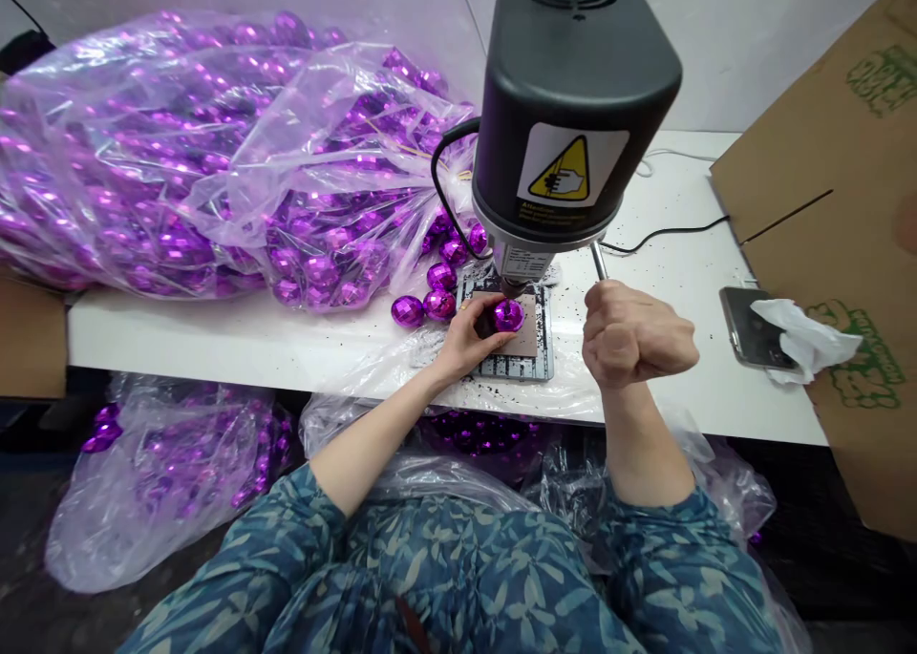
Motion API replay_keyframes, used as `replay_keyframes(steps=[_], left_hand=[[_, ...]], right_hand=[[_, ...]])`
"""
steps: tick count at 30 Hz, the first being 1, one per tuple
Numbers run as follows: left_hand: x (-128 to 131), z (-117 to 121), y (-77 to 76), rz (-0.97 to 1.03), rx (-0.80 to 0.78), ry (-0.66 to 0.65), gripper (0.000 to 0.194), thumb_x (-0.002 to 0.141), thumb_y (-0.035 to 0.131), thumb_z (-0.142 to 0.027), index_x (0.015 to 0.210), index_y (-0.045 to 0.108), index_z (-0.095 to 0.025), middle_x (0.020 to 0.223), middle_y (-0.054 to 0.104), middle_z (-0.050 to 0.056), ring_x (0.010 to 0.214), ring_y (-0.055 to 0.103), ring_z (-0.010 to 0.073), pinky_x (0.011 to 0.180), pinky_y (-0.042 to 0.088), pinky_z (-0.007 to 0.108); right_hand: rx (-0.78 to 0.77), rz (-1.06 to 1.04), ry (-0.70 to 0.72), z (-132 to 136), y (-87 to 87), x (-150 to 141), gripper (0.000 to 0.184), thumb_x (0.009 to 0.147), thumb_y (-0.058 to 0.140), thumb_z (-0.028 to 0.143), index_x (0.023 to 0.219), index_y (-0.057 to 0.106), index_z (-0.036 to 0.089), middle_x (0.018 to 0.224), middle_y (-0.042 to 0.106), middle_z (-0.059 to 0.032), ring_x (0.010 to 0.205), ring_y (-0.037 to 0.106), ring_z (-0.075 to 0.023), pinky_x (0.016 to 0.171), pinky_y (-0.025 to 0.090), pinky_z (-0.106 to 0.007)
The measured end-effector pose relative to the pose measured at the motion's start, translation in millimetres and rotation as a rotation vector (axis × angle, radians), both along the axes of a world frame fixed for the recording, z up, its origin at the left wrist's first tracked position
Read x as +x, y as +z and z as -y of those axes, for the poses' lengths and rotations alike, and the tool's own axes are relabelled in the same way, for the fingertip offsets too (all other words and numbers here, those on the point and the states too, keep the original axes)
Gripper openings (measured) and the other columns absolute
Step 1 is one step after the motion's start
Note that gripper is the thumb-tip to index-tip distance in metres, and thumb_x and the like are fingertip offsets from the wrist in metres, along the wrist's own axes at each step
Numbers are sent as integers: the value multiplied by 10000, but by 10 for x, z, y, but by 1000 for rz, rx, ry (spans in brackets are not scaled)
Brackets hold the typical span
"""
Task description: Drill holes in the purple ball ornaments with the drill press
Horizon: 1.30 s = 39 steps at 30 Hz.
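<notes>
A small bench drill press (565, 110) with a black motor housing and a yellow warning sticker stands before me. Under its chuck, my left hand (469, 337) grips a shiny purple faceted ball (508, 315) between thumb and fingers. The ball rests on a brown board (525, 344) laid over the slotted metal base (545, 363). My right hand (634, 337) is closed in a fist around the drill press lever (599, 260), whose lower end it hides. Several loose purple balls (439, 304) lie left of my left hand.
A big clear plastic bag of purple balls (215, 158) covers the table's left side. Another bag (179, 453) hangs below the edge. At right are a phone (752, 327), a crumpled tissue (813, 334) and a cardboard box (838, 205). Dark shavings dot the white table (688, 200).
</notes>
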<state>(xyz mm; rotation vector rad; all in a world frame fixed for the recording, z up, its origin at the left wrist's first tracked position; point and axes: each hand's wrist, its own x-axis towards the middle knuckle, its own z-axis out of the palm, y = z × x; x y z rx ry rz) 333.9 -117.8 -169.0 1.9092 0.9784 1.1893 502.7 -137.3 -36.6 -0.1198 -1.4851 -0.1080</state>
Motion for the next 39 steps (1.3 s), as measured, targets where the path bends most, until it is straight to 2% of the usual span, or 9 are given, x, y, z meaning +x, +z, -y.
replay_keyframes(steps=[3,8,13,19,23,30,32,35,39], left_hand=[[16,18,9,11,14,7,549,791,864,-321,1266,615,-202,1239,691,105,1168,659,259,1027,548,443],[25,44,22,17,33,14,546,797,858,-331,1271,614,-210,1246,689,103,1170,659,262,1025,549,449],[30,37,4,71,-38,32,539,778,868,-326,1246,628,-210,1218,702,99,1136,674,263,1008,560,441],[-2,135,97,147,-98,98,484,786,850,-316,1187,606,-201,1178,696,89,1099,688,235,971,576,401],[-196,457,225,-58,-105,130,469,760,866,-314,1120,595,-185,1042,685,63,924,682,212,800,582,347],[-584,1033,427,-448,19,-299,588,759,840,-547,1180,605,-210,1050,680,67,976,669,266,826,590,397],[-622,939,423,-464,97,-246,551,844,761,-542,1249,587,-210,1125,670,94,1037,662,275,865,591,409],[-655,558,354,-537,233,82,307,1000,587,-309,1292,578,-214,1237,635,139,1138,627,300,922,570,454],[-698,1,219,-720,250,285,477,857,706,-124,1308,570,-200,1276,623,175,1136,604,369,936,541,536]], right_hand=[[-69,-56,-9,24,100,-27,485,844,569,171,491,238,207,370,270,79,283,272,-69,313,184,-286],[-363,-337,-153,18,655,-166,491,912,586,240,483,348,212,399,306,74,325,316,-57,348,195,-276],[-573,-400,-7,-147,1049,-197,475,824,727,363,476,430,232,380,310,76,295,275,-84,316,145,-309],[-718,-414,101,-236,1127,-146,487,885,620,241,444,413,240,340,287,85,271,230,-82,288,112,-300],[-713,-407,114,-232,1105,-129,494,945,497,187,458,428,235,359,305,68,287,236,-84,299,132,-292],[-661,-423,111,-261,1101,-144,492,946,490,166,465,415,233,370,303,66,294,260,-80,314,140,-281],[-677,-445,120,-254,1118,-163,499,949,478,152,460,412,227,365,295,67,293,258,-71,316,130,-271],[-702,-496,135,-247,1137,-187,524,953,459,129,440,402,223,346,272,70,277,245,-65,314,108,-270],[-684,-485,135,-263,1130,-179,521,929,512,145,425,412,232,339,282,68,269,228,-73,300,109,-292]])
